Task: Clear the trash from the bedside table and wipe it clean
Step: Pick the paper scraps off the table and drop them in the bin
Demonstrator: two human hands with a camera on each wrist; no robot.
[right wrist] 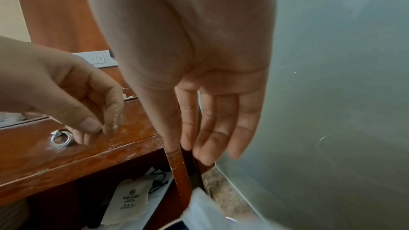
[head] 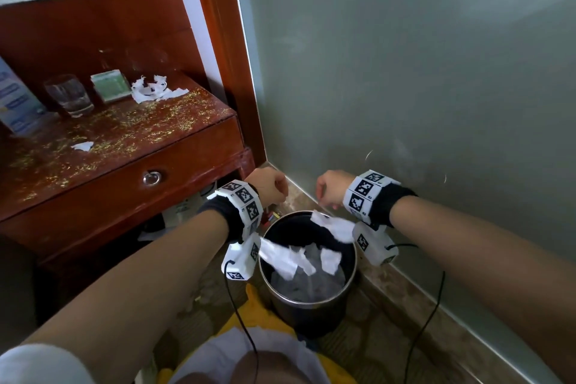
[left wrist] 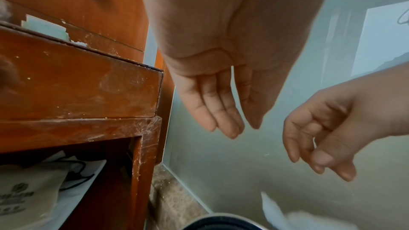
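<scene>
Task approx. part done. Both hands were over the bin point(head: 311, 305), a round dark metal can on the floor by the wall. Left hand point(head: 268, 185) had its fingers point(left wrist: 223, 109) straight and loosely together, holding nothing; right hand point(head: 332, 188) likewise, fingers point(right wrist: 221, 125) relaxed and empty. White paper scraps point(head: 299, 259) hung blurred at the bin mouth (falling in, by my judgement), thin, torn, soft-edged.

Left to do: a crumpled white paper pile point(head: 156, 90) lay at the back of the bench point(head: 193, 146), a smaller scrap point(head: 82, 145) nearer the front. Yellowish crumbs point(head: 146, 125), fine and granular, covered the glossy red-brown wood top. No wiping evident; no cloth seen. A clear glass tumbler point(head: 68, 95) and a small green box point(head: 110, 84) stood on it too.
</scene>
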